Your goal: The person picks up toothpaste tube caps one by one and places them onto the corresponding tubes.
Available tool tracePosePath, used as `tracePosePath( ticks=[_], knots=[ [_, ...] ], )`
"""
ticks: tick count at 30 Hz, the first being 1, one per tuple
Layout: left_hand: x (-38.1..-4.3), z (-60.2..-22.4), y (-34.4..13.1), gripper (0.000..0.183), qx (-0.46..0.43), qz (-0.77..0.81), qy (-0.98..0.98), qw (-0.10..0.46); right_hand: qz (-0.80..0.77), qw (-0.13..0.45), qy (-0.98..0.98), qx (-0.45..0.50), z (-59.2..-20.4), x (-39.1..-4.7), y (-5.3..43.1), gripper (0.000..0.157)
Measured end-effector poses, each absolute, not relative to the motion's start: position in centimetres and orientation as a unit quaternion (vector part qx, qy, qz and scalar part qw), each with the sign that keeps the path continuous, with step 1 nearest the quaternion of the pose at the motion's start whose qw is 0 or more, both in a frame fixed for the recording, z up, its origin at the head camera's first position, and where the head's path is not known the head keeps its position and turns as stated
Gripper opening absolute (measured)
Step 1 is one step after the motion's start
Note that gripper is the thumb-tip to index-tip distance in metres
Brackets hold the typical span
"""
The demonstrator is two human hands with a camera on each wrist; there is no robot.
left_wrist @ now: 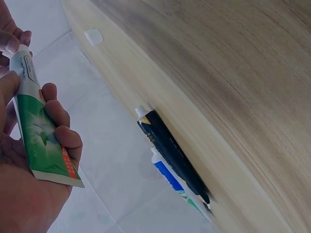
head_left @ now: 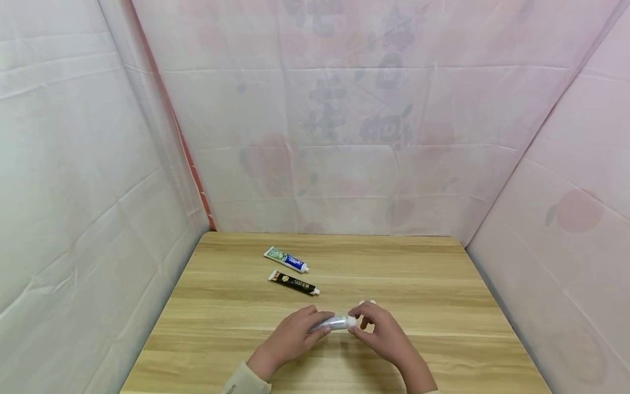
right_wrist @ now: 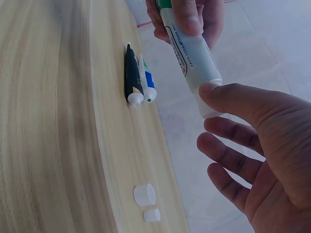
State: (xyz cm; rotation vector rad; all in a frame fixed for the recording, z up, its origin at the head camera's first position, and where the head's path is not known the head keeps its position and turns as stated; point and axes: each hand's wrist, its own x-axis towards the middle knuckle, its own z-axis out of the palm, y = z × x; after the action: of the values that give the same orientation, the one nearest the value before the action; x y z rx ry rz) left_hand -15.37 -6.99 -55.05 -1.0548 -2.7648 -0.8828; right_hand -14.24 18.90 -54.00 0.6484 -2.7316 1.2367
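My left hand (head_left: pixel 295 331) grips a green and white toothpaste tube (left_wrist: pixel 41 128), held up over the front of the table with its capped end to the right. The thumb and fingers wrap around the tube's body. At that end, my right hand (head_left: pixel 389 335) pinches the white cap (right_wrist: pixel 209 106) between thumb and index finger. Its other fingers are loosely bent, apart from the tube. Beyond the hands lie a black toothpaste tube (head_left: pixel 295 283) and a blue and green toothpaste tube (head_left: pixel 286 259), both with their white necks toward the right.
Two loose white caps, a larger cap (right_wrist: pixel 144 194) and a smaller cap (right_wrist: pixel 152 215), sit on the wooden table (head_left: pixel 221 323). The right hand partly covers them in the head view. Pale fabric walls (head_left: pixel 344 180) enclose the table's back and sides.
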Motion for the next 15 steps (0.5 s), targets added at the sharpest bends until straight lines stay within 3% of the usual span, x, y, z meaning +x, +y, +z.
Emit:
tracePosePath(
  ticks=[15],
  knots=[
    [-15.48,-54.67,-6.95,0.037,-0.341,-0.292,-0.893,0.026,0.442,-0.033,-0.875,0.196,-54.04,-14.51,18.93,0.024]
  ],
)
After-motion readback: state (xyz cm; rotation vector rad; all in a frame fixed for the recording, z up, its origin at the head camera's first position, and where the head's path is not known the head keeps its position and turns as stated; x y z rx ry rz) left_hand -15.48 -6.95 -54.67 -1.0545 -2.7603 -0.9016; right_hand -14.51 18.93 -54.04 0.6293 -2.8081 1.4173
